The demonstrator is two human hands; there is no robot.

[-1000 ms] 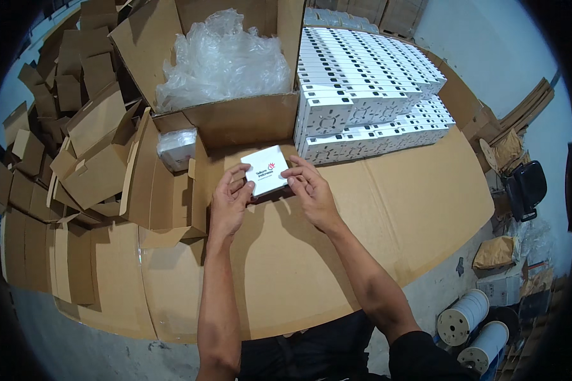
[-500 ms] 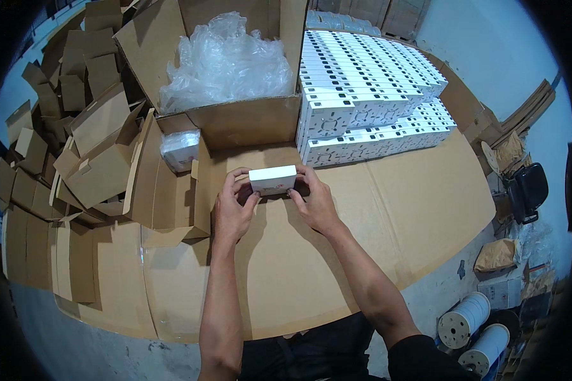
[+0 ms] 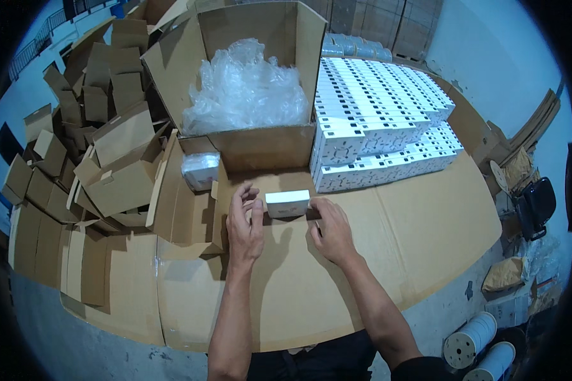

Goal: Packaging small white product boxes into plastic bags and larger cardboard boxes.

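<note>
A small white box (image 3: 288,204) stands on the cardboard-covered table in front of me. To its left is my left hand (image 3: 245,223), open, with fingers raised and a gap between it and the box. My right hand (image 3: 332,231) is at the box's right end, thumb and fingers apart; its fingertips are close to the edge, and I cannot tell if they touch it. Just left of my left hand lies an open brown carton (image 3: 194,213) with a clear-wrapped stack of white pieces (image 3: 201,170) inside its far end.
Behind the box, a large carton (image 3: 254,141) holds crumpled clear plastic bags (image 3: 246,89). Rows of white units (image 3: 388,149) are stacked at the far right. Open brown cartons (image 3: 117,181) pile up on the left. White cable spools (image 3: 470,340) stand on the floor at lower right.
Both hands have let go of the white box and moved apart; it now stands on the table. The whole view has shifted, with things appearing lower and slightly right.
</note>
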